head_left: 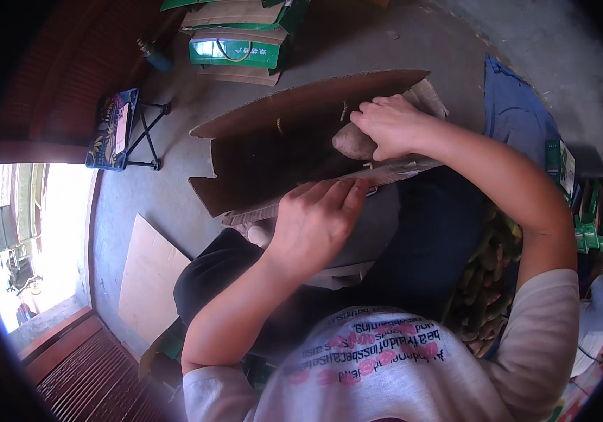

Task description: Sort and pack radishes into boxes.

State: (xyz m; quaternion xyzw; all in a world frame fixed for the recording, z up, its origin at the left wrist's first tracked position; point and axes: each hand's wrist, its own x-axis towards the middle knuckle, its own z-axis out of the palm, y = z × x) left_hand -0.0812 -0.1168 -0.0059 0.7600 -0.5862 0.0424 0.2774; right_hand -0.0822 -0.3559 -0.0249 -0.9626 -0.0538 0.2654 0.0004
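Observation:
An open cardboard box (245,158) stands in front of my legs with its flaps raised and a dark interior. My right hand (394,126) reaches over its right end, fingers wrapped around a brownish-pink sweet potato (353,143) held at the opening. Over the near flap (273,208) curl the fingers of my left hand (319,219), closed on its edge. The bottom of the box is too dark to make out what lies in it.
Beside my right leg lies a heap of sweet potatoes (481,285). Green cartons stand at the back (238,53) and far right (590,218). A folding stool (113,130) and a cardboard sheet (148,271) are on the left; blue cloth (519,105) hangs at the right.

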